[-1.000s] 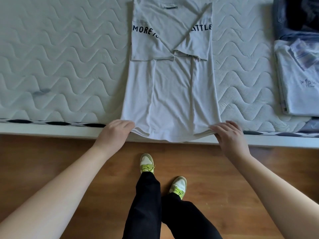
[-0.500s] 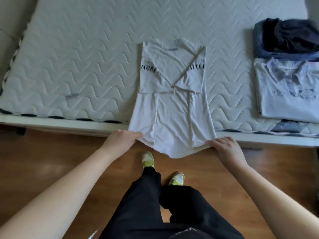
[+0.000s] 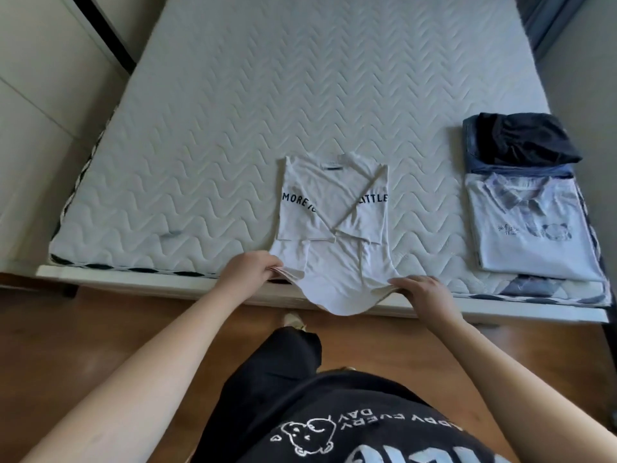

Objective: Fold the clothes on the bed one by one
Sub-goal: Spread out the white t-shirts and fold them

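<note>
A white T-shirt [image 3: 334, 208] with dark lettering lies on the quilted mattress [image 3: 233, 128], its sides and sleeves folded inward into a long strip. Its hem hangs a little over the bed's near edge. My left hand [image 3: 247, 270] grips the hem's left corner, fingers curled round the cloth. My right hand [image 3: 422, 292] pinches the hem's right corner, and the hem sags between the two hands.
Folded clothes sit at the mattress's right: a pale blue collared shirt [image 3: 531, 228] in front, and dark garments [image 3: 524, 138] on folded denim behind. A white bed frame [image 3: 133, 277] edges the wooden floor [image 3: 83, 329]. Walls flank the bed.
Both hands have lifted the hem off the bed edge and carried it slightly toward the collar. The view has pulled back and now shows the whole bed.
</note>
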The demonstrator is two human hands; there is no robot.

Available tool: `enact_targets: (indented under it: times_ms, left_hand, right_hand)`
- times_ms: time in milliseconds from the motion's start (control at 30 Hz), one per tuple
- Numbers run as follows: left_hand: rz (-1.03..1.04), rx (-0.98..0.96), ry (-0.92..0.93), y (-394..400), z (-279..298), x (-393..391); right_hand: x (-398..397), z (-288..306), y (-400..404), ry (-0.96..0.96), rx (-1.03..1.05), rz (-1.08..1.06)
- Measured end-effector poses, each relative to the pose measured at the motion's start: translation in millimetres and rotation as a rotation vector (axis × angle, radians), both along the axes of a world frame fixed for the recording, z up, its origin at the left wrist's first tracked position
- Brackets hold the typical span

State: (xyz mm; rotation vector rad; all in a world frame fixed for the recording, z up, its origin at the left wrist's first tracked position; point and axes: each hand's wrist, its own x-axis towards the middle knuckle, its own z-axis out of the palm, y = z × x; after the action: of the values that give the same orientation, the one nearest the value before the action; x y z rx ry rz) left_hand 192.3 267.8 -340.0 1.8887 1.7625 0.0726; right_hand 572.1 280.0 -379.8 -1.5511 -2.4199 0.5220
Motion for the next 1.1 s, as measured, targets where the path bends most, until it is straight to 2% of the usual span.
enact_targets:
  times_ms: [167, 467, 633, 967, 1100]
  left_hand:
    - [0.007, 0.000, -0.117, 56.0, -6.5, -16.5]
    - [-0.151, -0.130, -0.184, 182.1, -34.7, -57.7]
    - [-0.097, -0.103, -0.202, 245.4, -51.2, -64.0]
    - [-0.024, -0.101, -0.223, 355.5, -145.6, -63.4]
    - [0.005, -0.080, -0.226, 397.1, -184.8, -71.1]
  right_hand:
    - [-9.1, 7.7, 62.6, 0.010, 0.022, 0.011]
    - [-33.6, 1.9, 178.2, -0.054, 0.032, 0.036]
    - [-44.7, -5.8, 244.0, -0.041, 0.025, 0.029]
    - [-50.9, -108.0, 370.1, -0.034, -0.057, 0.047]
    - [-48.2, -144.6, 408.3, 0.008, -0.114, -0.055]
